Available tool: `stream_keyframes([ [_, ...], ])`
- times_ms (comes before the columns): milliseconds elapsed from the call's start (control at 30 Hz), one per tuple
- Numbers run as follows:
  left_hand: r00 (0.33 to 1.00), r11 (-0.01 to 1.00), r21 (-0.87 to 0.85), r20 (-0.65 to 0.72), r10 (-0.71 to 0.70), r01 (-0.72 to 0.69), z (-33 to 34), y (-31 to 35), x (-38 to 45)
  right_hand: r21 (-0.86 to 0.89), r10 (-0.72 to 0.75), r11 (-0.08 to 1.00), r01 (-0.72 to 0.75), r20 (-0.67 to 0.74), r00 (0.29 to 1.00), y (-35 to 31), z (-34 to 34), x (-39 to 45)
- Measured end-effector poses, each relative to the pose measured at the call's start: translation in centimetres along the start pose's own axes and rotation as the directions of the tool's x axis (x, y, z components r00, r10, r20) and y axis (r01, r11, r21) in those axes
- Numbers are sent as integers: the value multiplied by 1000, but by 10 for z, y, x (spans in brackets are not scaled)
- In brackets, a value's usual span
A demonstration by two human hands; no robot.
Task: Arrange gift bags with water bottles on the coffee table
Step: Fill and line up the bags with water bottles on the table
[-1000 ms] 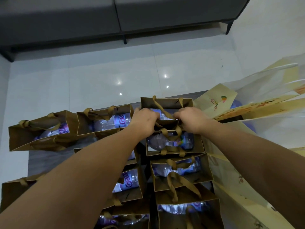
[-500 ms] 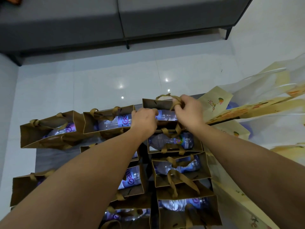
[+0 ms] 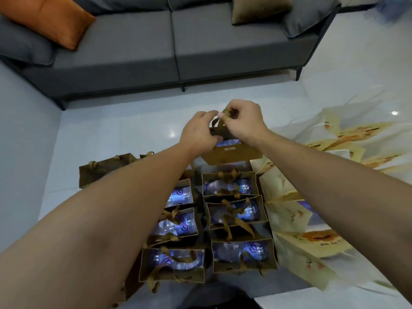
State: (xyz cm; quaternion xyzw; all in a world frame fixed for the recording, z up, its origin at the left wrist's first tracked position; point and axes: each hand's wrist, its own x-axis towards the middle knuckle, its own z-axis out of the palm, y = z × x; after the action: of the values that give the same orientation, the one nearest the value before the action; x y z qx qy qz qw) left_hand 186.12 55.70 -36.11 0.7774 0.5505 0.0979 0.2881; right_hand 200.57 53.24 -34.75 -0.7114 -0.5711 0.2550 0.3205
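Both hands are up at the far brown paper gift bag (image 3: 231,153), the one at the head of the rows and closest to the grey fabric sofa (image 3: 156,47). The right hand (image 3: 243,121) has its grip closed round the bag's tan ribbon handle (image 3: 226,113), pinching it between thumb and curled fingers; the left hand (image 3: 198,132) is curled tight on the same ribbon just beside it. A clear plastic water bottle (image 3: 228,142) shows inside that bag. Nearer than it, further brown bags with bottles (image 3: 229,186) stand in two rows on the counter. Pale yellow printed bags (image 3: 312,219) lie to the right of it.
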Motion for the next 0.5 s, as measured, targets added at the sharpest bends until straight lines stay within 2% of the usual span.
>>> stream_keyframes([
  [100,996,999,-14,-76,50,-51,-34,24,-25,-16,-80,997,80,-28,996,-38,-29,-14],
  [200,987,999,-47,-160,4,-12,-60,35,-53,-52,-99,994,96,-65,993,-72,-39,-32],
  [367,959,997,-77,-281,-26,5,-87,37,-106,122,-55,991,59,-37,998,-112,-44,-69],
  [500,940,997,-51,-336,-67,53,-103,22,-151,176,-39,984,36,9,999,-143,-30,-99],
])
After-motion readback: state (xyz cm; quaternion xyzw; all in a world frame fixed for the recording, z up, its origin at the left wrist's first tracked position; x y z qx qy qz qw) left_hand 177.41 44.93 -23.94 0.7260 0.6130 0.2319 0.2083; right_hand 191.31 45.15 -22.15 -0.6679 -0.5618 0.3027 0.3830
